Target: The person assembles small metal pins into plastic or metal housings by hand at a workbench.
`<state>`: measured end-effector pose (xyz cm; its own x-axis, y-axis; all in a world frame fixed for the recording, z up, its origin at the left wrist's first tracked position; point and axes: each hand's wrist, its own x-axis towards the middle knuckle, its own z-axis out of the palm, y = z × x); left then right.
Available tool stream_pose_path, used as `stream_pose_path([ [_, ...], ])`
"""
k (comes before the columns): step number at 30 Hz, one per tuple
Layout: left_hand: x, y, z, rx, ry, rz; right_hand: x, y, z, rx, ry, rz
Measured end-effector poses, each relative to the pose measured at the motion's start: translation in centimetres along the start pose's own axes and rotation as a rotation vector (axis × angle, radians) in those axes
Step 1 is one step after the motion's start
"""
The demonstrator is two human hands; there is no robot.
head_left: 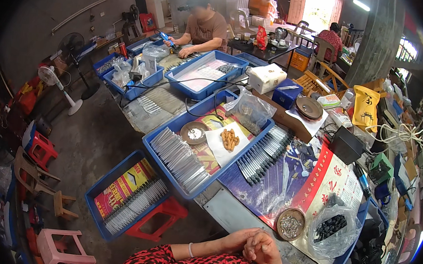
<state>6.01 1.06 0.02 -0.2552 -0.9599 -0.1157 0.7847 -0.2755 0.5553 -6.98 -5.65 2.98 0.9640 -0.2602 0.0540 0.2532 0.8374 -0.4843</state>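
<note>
In front of my body, at the table's near edge, my left hand and my right hand are clasped together, fingers curled against each other. No object shows in either one. Just beyond them is a round brown bowl of small metal pieces. To its right lies a clear plastic bag with small black parts inside. Farther off, slim pen-like metal pieces with black ends lie in a row on a printed sheet.
A large blue tray holds silvery slim pieces, a bowl of white bits and brown food on paper. Another blue tray rests on a red stool. Across the table a co-worker handles a blue tool. A black box stands right.
</note>
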Motion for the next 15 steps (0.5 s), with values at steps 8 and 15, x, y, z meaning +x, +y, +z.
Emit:
stream_pose_path([
  [8,0.3,-0.9,-2.2,-0.02,0.02,-0.054,1.1,-0.2,-0.5,-0.029,-0.012,0.039],
  [15,2.1,-0.4,-2.7,0.095,0.062,0.011,2.2,-0.6,-0.9,-0.018,0.041,0.065],
])
